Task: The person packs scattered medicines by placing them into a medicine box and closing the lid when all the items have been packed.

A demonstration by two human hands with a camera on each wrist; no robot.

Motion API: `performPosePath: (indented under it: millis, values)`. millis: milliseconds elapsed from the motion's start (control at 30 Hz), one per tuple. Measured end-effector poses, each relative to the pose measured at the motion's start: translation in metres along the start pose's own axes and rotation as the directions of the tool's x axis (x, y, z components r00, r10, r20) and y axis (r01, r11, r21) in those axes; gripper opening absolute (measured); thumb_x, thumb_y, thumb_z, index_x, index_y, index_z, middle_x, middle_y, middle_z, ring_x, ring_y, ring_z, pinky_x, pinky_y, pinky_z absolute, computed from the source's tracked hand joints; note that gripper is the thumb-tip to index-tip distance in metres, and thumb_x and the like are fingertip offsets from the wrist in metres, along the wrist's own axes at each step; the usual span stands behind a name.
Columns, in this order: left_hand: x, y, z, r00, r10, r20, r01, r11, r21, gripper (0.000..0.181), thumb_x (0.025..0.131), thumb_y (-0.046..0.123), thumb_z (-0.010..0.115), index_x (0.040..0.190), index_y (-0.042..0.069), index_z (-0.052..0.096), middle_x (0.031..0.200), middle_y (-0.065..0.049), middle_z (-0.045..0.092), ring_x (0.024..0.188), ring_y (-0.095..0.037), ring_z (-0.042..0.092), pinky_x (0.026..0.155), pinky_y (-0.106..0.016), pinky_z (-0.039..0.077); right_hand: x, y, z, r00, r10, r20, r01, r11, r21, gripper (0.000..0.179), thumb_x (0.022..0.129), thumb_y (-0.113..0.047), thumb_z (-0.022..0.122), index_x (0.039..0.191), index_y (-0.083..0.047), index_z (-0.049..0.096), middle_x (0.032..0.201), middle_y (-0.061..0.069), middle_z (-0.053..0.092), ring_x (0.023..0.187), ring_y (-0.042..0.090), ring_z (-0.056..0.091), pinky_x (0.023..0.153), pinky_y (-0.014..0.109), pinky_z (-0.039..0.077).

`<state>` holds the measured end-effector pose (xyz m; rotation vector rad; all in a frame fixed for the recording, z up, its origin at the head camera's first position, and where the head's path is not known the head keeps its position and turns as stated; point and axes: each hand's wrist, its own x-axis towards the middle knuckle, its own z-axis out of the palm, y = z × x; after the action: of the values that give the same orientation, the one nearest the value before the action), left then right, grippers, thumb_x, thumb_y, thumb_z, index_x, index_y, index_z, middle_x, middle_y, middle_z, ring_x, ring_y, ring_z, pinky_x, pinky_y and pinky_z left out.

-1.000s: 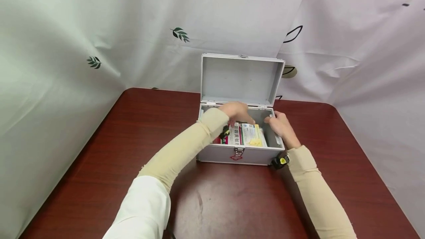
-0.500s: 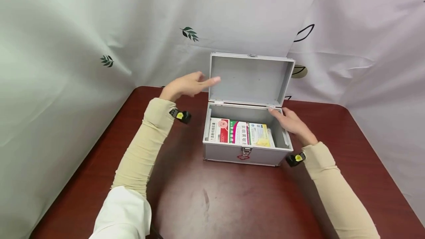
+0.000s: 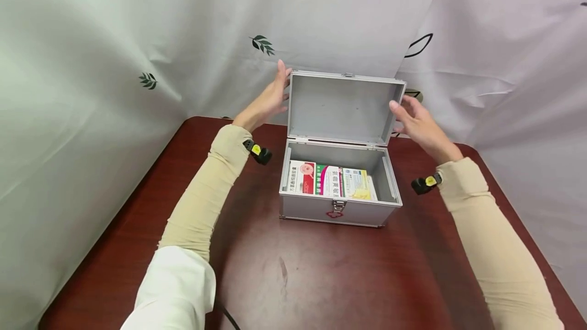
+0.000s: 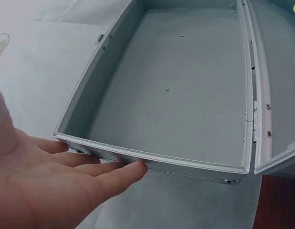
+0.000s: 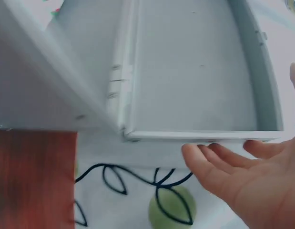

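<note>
A grey metal medicine case [image 3: 312, 207] stands on the table with its lid [image 3: 344, 106] raised. Several medicine boxes [image 3: 327, 180] stand in a row inside, in white, red, green and yellow. My left hand [image 3: 268, 100] is at the lid's left side; in the left wrist view its extended fingers [image 4: 116, 179] lie along the lid's outer edge. At the lid's right side is my right hand [image 3: 419, 124], thumb apart from the fingers. In the right wrist view its loosely bent fingers [image 5: 209, 167] are just beside the lid's side wall, and contact is hard to tell.
The case rests toward the back of a dark red table [image 3: 293, 279]. Behind it hangs a white curtain [image 3: 206, 24] with leaf prints. A metal latch [image 3: 338, 206] is on the case's front. A dark cable [image 3: 227, 314] lies near the left sleeve.
My left hand has left the boxes in the case and risen to the lid's left side. My right hand has moved up from the case's right rim to the lid's right side.
</note>
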<state>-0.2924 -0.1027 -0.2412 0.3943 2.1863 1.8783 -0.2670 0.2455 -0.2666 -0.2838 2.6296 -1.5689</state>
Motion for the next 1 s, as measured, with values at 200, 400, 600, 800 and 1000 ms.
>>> performPosePath:
  millis: [200,400,600,800,1000]
  values:
    - [0.000,0.003,0.002,1.000,0.005,-0.026,-0.006,0.999,-0.032,0.078,0.084,0.071,0.006,0.148,0.027,0.012,0.154,-0.002,0.009,0.137,-0.033,0.019,0.106,-0.045,0.028,0.009,-0.016,-0.002,0.996,-0.025,-0.083,0.032,0.996,0.080,0.068,0.091,-0.052,0.039,0.146,-0.018,0.014,0.144,0.018,0.024,0.127,0.033,0.028,0.094,0.048,0.040]
    - [-0.013,0.003,0.009,0.994,0.101,-0.050,-0.099,0.994,0.040,0.073,0.089,0.065,0.010,0.147,0.022,0.019,0.152,-0.005,0.018,0.135,-0.028,0.027,0.103,-0.039,0.035,-0.012,-0.025,-0.002,0.989,-0.039,-0.140,0.056,0.992,0.117,0.062,0.092,-0.047,0.044,0.143,-0.018,0.023,0.140,0.016,0.031,0.126,0.030,0.033,0.095,0.042,0.041]
    - [-0.046,0.003,0.025,0.965,0.253,-0.072,-0.242,0.961,0.137,0.062,0.097,0.051,0.018,0.147,0.013,0.020,0.151,-0.003,0.023,0.133,-0.018,0.032,0.101,-0.034,0.037,-0.050,-0.029,0.004,0.965,-0.064,-0.254,0.117,0.973,0.198,0.053,0.093,-0.039,0.048,0.136,-0.013,0.033,0.135,0.022,0.036,0.120,0.029,0.044,0.087,0.022,0.047]
    - [-0.093,-0.008,0.041,0.919,0.389,-0.067,-0.366,0.903,0.227,0.057,0.099,0.044,0.023,0.146,0.012,0.021,0.149,0.001,0.026,0.133,-0.007,0.028,0.106,-0.027,0.029,-0.089,-0.022,0.018,0.911,-0.170,-0.375,0.202,0.978,0.048,0.048,0.093,-0.031,0.051,0.135,-0.015,0.036,0.111,0.013,0.055,0.097,0.011,0.056,0.078,0.015,0.043]
    - [-0.135,-0.035,0.056,0.890,0.444,-0.100,-0.389,0.856,0.340,0.060,0.096,0.050,0.031,0.146,0.019,0.021,0.145,0.000,0.032,0.132,-0.005,0.030,0.108,-0.026,0.024,-0.120,-0.009,0.033,0.870,-0.292,-0.397,0.228,0.953,-0.201,0.049,0.088,-0.019,0.062,0.134,-0.022,0.046,0.103,0.004,0.058,0.082,0.000,0.057,0.067,0.010,0.044]
